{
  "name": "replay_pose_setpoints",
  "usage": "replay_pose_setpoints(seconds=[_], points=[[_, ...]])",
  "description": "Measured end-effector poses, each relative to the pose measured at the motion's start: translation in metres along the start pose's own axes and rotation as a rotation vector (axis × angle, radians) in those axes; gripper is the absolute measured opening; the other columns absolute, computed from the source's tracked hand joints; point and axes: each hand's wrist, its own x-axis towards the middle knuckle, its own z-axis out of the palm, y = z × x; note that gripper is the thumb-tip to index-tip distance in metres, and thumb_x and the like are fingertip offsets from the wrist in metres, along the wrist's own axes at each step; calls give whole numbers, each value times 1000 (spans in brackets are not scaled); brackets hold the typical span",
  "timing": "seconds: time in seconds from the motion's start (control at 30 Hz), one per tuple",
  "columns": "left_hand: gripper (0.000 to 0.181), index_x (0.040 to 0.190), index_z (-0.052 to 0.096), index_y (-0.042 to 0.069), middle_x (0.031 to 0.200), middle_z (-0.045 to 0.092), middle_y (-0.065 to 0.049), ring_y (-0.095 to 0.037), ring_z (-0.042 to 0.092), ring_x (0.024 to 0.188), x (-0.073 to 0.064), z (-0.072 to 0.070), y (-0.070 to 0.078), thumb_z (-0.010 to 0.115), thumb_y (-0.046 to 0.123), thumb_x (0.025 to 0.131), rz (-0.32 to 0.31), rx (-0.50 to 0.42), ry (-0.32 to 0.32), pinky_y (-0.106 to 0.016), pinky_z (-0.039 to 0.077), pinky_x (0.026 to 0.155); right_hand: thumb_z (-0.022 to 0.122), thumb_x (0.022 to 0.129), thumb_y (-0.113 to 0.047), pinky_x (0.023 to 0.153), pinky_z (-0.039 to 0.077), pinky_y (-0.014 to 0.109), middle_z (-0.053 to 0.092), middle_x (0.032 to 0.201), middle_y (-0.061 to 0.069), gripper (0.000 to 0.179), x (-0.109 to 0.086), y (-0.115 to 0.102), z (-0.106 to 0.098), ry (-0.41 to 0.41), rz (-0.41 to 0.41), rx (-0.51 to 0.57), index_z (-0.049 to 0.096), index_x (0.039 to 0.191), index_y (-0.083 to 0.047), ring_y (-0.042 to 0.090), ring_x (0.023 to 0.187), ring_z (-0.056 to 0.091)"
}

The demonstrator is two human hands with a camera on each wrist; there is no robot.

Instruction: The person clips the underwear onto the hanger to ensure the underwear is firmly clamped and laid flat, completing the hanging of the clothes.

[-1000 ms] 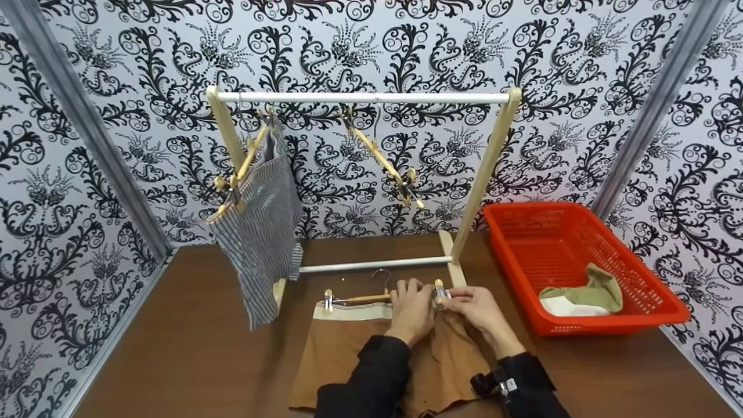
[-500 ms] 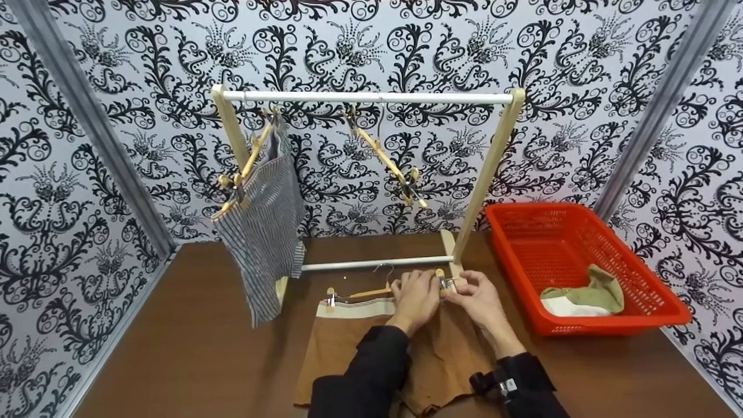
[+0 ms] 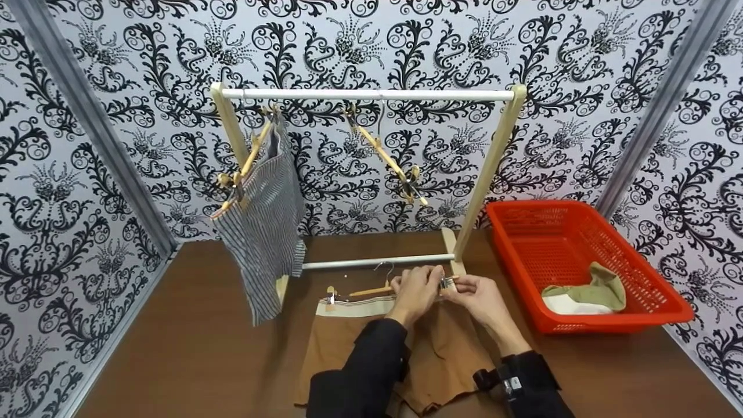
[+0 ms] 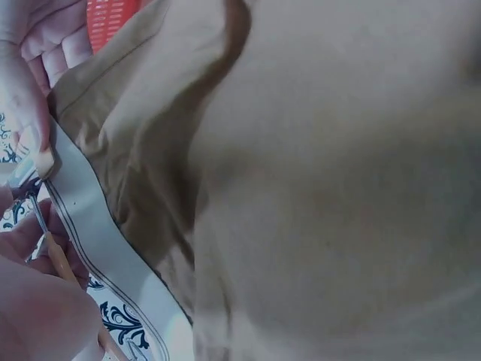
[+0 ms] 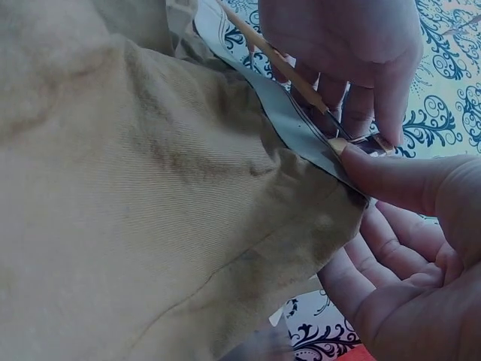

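Brown shorts [image 3: 336, 348] with a cream waistband [image 3: 354, 307] lie at the front of the table, fastened at the left corner by a hanger clip [image 3: 331, 295]. The wooden clip hanger [image 3: 371, 291] runs along the waistband. My left hand [image 3: 415, 290] pinches the right-hand clip [image 3: 447, 283], its thumb on the clip's end in the right wrist view. With thumb and fingers my right hand [image 3: 479, 299] pinches the right corner of the waistband [image 5: 297, 120], thumb tip right at the clip's wooden jaw. In the left wrist view, brown cloth [image 4: 316, 180] fills most of the picture.
Behind stands a wooden rack with a white rail [image 3: 325, 94]. Striped shorts [image 3: 267, 232] hang from it at the left, and a bare clip hanger [image 3: 383, 154] in the middle. A red basket [image 3: 650, 322] at the right holds an olive-and-white cloth [image 3: 598, 290].
Both hands have shifted slightly away from me with the shorts' right corner. The left fingers have closed over the right clip's upright end, which showed uncovered before.
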Motion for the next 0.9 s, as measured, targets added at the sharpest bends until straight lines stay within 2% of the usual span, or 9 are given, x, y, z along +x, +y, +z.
replay_pose_setpoints(seconds=[0.13,0.33,0.6,0.8,0.9], points=[[39,110,71,13,113,69,-4,-28,55,111,1,0,1,41,38,108,-3,-16,5,-55,26,99,80,86,-4,74,54,23,74,99,19,31,0,1,-2,-32,-7,8,69,110,12,18,84,70],[38,109,71,13,114,71,-2,-27,57,109,1,0,3,45,40,106,-60,-113,9,-54,24,100,79,88,-7,75,54,24,74,99,20,31,-2,-1,-7,-101,-32,14,69,109,14,17,85,69],[31,100,72,12,103,74,1,-23,63,103,7,-5,5,52,35,104,-78,-213,71,-52,22,101,76,89,-5,74,54,26,74,101,20,32,-3,-6,-12,-135,-39,-7,68,115,13,17,84,68],[26,93,73,13,94,73,5,-17,64,95,10,-7,6,57,32,101,-101,-277,116,-51,22,101,73,93,-9,61,47,25,72,90,10,26,-4,-9,-15,-168,-34,-55,70,110,10,16,73,59],[25,90,72,15,93,72,6,-18,61,100,9,-8,8,59,33,101,-137,-315,128,-52,19,105,73,93,-11,57,44,24,69,84,4,24,-5,-12,-18,-189,-7,-66,70,107,8,14,68,55]])
